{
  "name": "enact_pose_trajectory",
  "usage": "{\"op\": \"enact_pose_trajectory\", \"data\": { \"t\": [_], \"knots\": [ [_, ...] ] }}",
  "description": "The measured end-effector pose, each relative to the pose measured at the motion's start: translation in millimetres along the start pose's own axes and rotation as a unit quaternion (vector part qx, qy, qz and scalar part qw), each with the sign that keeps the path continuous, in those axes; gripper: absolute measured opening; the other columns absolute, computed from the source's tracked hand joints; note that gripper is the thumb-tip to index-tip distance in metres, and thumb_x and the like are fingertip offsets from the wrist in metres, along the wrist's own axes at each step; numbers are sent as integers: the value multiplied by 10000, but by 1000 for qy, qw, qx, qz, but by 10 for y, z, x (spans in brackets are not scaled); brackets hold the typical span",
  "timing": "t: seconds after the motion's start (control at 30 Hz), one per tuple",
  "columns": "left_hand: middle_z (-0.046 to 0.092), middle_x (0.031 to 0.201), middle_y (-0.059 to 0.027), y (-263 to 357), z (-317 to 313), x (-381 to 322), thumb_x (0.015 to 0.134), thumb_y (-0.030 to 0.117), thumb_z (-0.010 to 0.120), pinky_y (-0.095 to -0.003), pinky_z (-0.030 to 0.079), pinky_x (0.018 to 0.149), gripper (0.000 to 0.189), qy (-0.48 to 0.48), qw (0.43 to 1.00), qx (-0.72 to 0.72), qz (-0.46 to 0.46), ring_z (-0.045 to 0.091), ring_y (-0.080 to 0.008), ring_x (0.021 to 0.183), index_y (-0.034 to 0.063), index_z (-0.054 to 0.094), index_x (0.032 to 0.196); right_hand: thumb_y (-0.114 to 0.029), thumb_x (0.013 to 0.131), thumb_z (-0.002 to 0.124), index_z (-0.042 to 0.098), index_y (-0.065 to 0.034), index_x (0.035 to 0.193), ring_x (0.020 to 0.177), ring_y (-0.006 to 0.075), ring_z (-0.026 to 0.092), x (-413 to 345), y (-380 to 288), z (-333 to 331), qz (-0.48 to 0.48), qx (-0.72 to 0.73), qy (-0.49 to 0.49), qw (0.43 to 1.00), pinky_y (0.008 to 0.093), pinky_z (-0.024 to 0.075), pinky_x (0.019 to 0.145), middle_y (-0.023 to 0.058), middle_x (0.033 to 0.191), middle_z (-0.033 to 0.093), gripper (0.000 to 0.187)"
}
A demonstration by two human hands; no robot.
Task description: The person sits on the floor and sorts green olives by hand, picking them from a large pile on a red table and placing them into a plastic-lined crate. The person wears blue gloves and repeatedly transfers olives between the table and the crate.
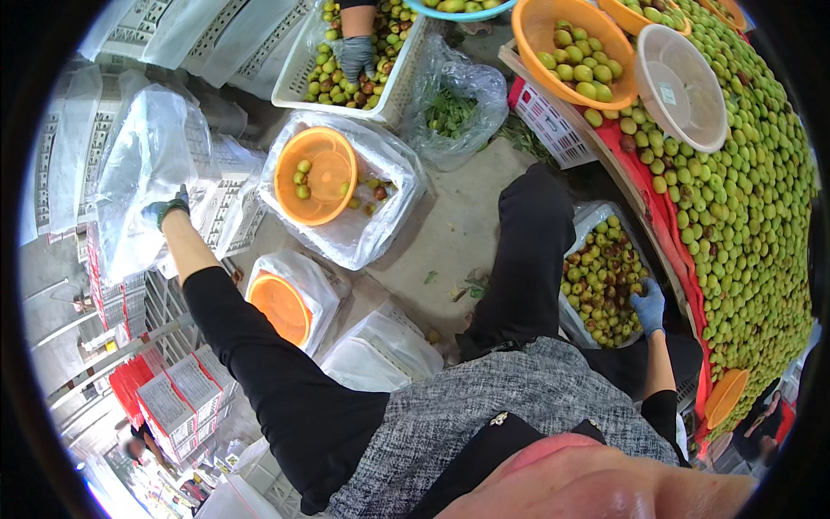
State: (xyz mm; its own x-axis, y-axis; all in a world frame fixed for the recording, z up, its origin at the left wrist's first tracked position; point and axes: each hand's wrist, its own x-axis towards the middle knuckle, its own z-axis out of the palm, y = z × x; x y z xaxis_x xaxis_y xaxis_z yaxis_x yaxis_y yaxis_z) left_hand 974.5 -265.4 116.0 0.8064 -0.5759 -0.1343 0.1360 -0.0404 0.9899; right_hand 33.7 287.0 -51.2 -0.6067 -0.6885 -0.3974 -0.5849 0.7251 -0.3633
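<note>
My left hand, in a dark green glove, reaches out against a clear plastic bag draped over stacked crates; its grip is hard to make out. My right hand, in a blue-grey glove, rests at the right edge of a plastic-lined crate full of green and brown jujubes; whether its fingers hold a fruit is unclear. Between my arms stands a plastic-lined crate with a few jujubes and an orange plastic basket holding several more. A second orange basket sits in a smaller lined crate.
A wooden-edged bin heaped with jujubes fills the right, with baskets on it. At the top, another person's gloved hand is in a white crate of jujubes. A plastic bag of leaves and a covered crate stand on the floor.
</note>
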Motion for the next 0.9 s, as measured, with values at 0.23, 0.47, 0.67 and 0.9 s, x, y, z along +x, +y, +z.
{"op": "enact_pose_trajectory", "data": {
  "t": [0.23, 0.47, 0.67, 0.9],
  "knots": [
    [585, 1238, -116, -1022, 774, -785, 951, 490, 487, -425, 539, 699, 536, -74, 981, -131, -126, 588, -261, 940, 115, 515, 1334, -172, 731, 747, 629, 24, 1194, 1084, 333, 631, -236, 423, 137, 9, 56, 35, 998, 376, 492, 947, 202, 1176, 655, 516],
    [574, 1199, -78, -1200, 2133, -4142, 972, 210, 589, -392, 560, 773, 354, -456, 882, 52, 106, 617, -226, 942, 54, 508, 1279, -162, 807, 703, 616, 18, 1217, 997, 261, 653, -607, 689, 301, 71, 179, 105, 976, 344, 495, 884, 170, 1109, 679, 457],
    [629, 1146, -82, -1476, 2257, -6469, 951, 130, 637, -284, 543, 811, 267, -667, 701, 111, 227, 611, -153, 991, 5, 608, 1186, -213, 848, 738, 593, 21, 1272, 1034, 213, 632, -693, 751, 494, 154, 345, 140, 915, 326, 508, 874, 138, 1177, 664, 506],
    [684, 1007, -72, -2485, 1803, -7912, 915, 134, 660, -314, 512, 821, 230, -811, 512, 181, 218, 637, -153, 899, 26, 668, 1118, -234, 760, 739, 595, -28, 1215, 1105, 372, 594, -117, 122, 539, 6, 257, 203, 945, 412, 478, 953, 200, 1206, 612, 520]
  ]
}}
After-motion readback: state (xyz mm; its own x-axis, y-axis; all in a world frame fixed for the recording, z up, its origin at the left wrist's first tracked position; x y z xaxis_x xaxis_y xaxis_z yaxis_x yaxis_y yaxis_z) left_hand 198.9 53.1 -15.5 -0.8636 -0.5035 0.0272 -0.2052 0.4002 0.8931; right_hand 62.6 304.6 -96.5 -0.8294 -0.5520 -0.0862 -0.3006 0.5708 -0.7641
